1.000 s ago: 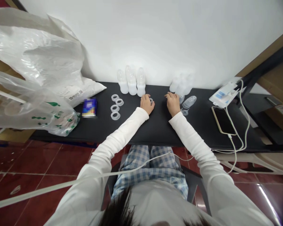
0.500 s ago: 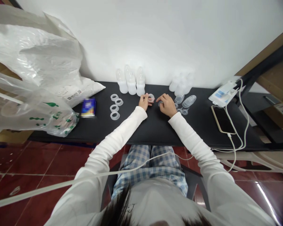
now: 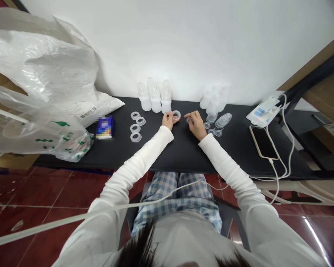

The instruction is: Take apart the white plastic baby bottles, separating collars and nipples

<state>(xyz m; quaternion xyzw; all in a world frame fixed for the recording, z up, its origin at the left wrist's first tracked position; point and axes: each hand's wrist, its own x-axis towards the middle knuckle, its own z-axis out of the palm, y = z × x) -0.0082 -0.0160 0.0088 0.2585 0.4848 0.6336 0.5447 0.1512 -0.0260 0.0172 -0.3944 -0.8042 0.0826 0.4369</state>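
Note:
My left hand (image 3: 168,119) grips a translucent bottle collar ring (image 3: 176,115) by its edge, its round opening facing up. Just to the right, my right hand (image 3: 196,123) is closed round a small clear silicone nipple (image 3: 189,119), mostly covered by the fingers. A narrow gap separates the two hands. Several loose collar rings (image 3: 135,137) lie in a rough column to the left. Beside my right hand are more clear nipples (image 3: 210,131) and clear dome caps (image 3: 223,120).
Several capped white bottles (image 3: 155,102) stand against the wall, with white bottle bodies (image 3: 215,100) farther right. Plastic bags (image 3: 52,70) and a blue packet (image 3: 104,127) occupy the left side. A phone (image 3: 263,142) with white cables (image 3: 288,159) lies at right near a white packet (image 3: 264,110).
My left hand has drawn slightly left and turned the collar ring, so its opening shows more. The right hand's fingers have curled in closer over the nipple.

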